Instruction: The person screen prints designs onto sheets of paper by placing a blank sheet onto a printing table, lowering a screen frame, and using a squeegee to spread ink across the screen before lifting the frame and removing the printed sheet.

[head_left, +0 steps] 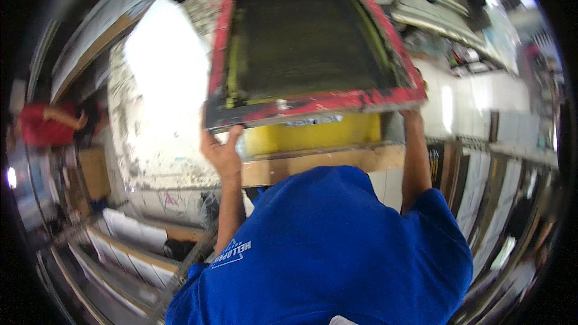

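I hold a screen printing frame (313,103) with red, ink-smeared sides and a dark mesh, tilted over the table. My left hand (221,150) grips its near left corner, thumb and fingers closed on the edge. Around the right side, close to the near right corner, my right hand (415,103) is wrapped, partly hidden by the frame. Beneath the near side shows a bright yellow flat surface (319,135). A wooden strip (325,161) runs along the edge closest to me.
A stained white tabletop (129,138) with a bright white sheet or cloth (165,51) lies left. Racks of boards (135,253) stand on both sides. A person in a red top (45,125) is at far left. Shelving with clutter (442,15) stands far right.
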A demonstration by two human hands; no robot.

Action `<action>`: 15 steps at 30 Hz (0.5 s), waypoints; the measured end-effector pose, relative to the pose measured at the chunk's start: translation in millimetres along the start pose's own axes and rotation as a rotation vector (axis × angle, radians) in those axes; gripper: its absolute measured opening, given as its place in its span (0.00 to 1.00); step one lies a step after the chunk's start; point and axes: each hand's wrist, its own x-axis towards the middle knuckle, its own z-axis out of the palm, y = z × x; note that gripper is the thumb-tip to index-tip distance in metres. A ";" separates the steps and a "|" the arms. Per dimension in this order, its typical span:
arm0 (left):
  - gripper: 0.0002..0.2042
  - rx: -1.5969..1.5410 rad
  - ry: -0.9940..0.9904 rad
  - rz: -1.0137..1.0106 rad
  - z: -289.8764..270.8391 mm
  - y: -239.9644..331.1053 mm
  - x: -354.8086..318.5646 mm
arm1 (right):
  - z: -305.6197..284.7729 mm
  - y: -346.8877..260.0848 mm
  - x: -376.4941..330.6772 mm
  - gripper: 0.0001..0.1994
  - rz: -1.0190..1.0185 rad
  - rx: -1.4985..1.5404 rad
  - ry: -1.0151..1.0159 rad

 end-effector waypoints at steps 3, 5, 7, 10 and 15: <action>0.42 0.000 -0.109 -0.089 3.0 -2.9 -0.9 | 56.9 44.1 -22.4 0.38 0.036 -0.262 0.053; 0.43 -0.018 -0.015 -0.050 0.8 3.1 -8.4 | 7.2 12.5 0.1 0.35 -0.037 0.062 0.324; 0.45 -0.005 -0.010 -0.024 -0.1 7.8 -3.7 | -67.6 -41.4 34.0 0.37 0.045 0.245 0.579; 0.44 0.056 -0.033 0.049 9.8 34.0 21.5 | -155.4 -115.8 72.7 0.46 0.088 0.403 0.862; 0.38 -0.330 -0.014 0.210 -14.1 0.6 93.7 | -193.3 -159.2 131.2 0.46 -0.165 0.000 0.492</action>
